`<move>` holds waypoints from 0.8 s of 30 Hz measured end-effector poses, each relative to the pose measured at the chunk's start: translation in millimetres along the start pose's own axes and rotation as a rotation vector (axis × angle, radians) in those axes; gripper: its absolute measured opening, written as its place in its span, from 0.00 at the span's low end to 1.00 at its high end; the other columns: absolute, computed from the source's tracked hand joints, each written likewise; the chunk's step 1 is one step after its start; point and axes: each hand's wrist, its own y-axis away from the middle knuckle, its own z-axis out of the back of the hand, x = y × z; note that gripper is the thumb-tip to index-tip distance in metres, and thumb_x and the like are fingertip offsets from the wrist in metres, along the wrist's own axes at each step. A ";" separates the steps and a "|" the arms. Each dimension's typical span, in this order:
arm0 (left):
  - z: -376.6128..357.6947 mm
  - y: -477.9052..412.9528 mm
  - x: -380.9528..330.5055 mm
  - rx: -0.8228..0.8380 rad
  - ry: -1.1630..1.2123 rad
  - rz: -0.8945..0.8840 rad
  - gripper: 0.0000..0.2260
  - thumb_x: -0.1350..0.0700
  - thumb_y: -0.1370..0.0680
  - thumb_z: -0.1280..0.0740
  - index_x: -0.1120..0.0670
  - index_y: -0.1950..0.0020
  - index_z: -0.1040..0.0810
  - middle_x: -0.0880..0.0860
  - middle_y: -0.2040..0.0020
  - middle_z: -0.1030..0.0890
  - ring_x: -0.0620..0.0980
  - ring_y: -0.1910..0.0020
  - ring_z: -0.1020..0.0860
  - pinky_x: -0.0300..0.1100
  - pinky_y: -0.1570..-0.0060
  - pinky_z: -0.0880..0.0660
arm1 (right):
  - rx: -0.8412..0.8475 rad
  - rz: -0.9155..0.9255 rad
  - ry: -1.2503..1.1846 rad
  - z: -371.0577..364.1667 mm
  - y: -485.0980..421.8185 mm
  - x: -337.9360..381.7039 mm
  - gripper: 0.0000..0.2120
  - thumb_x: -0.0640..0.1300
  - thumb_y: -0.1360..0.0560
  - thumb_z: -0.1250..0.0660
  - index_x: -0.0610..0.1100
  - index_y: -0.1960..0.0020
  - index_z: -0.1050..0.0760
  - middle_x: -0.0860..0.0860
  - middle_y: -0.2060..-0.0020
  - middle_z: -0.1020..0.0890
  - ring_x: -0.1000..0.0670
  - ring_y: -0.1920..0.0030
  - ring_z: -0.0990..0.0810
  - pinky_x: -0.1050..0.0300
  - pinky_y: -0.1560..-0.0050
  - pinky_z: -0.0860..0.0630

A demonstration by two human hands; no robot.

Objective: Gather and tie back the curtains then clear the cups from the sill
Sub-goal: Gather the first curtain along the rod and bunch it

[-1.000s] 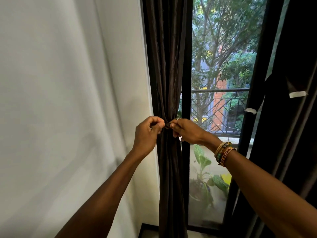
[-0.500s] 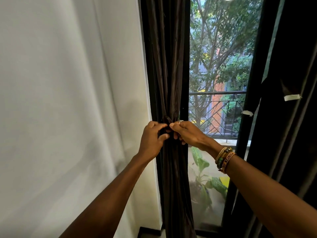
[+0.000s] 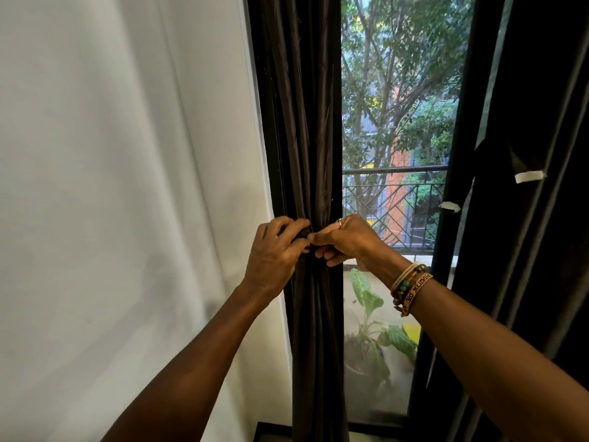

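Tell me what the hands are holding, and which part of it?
The left hand and right hand both grip the dark curtain at its bunched middle, where the folds are squeezed together. A tie cannot be made out.

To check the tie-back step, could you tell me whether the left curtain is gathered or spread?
Gathered: the dark curtain is bunched narrow, cinched where left hand and right hand grip it. Tie knotted: cannot tell.

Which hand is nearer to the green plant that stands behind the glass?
Right. The right hand pinches the gathered curtain just above and left of the plant; the left hand holds the same curtain farther left.
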 end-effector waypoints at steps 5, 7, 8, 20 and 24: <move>1.8 1.6 -0.2 0.049 0.172 0.141 0.09 0.56 0.22 0.35 0.57 0.49 0.16 0.55 0.47 0.16 0.55 0.49 0.20 0.48 0.50 0.24 | -0.036 0.384 0.200 -0.3 0.3 -12.0 0.06 0.41 0.26 0.25 0.43 0.50 0.15 0.49 0.70 0.16 0.54 0.70 0.17 0.58 0.68 0.18; 2.9 -1.4 1.7 0.086 0.223 0.204 0.07 0.57 0.23 0.31 0.57 0.50 0.16 0.55 0.47 0.16 0.55 0.49 0.20 0.46 0.48 0.26 | 0.005 0.578 0.451 5.8 0.8 -11.3 0.10 0.41 0.25 0.26 0.45 0.44 0.16 0.48 0.64 0.14 0.55 0.67 0.16 0.63 0.63 0.21; 3.5 -3.6 2.0 0.108 0.236 0.226 0.05 0.59 0.24 0.29 0.57 0.50 0.16 0.55 0.47 0.16 0.55 0.49 0.20 0.46 0.47 0.26 | 0.012 0.668 0.592 9.2 0.3 -9.2 0.12 0.41 0.25 0.26 0.46 0.42 0.16 0.47 0.59 0.13 0.55 0.63 0.16 0.64 0.60 0.22; 8.0 -7.9 -12.8 0.109 0.177 0.399 0.09 0.64 0.28 0.26 0.57 0.50 0.19 0.58 0.42 0.24 0.56 0.48 0.23 0.48 0.51 0.21 | 0.315 0.455 0.858 10.1 -10.6 17.8 0.12 0.48 0.23 0.43 0.45 0.62 0.29 0.51 0.66 0.27 0.49 0.62 0.27 0.52 0.59 0.31; 12.9 -10.7 -23.4 0.025 0.299 0.500 0.11 0.70 0.31 0.27 0.55 0.57 0.22 0.53 0.55 0.24 0.48 0.58 0.26 0.44 0.62 0.23 | 0.338 0.241 0.573 13.2 -14.1 18.3 0.15 0.41 0.21 0.42 0.48 0.66 0.31 0.54 0.70 0.32 0.54 0.68 0.34 0.59 0.64 0.36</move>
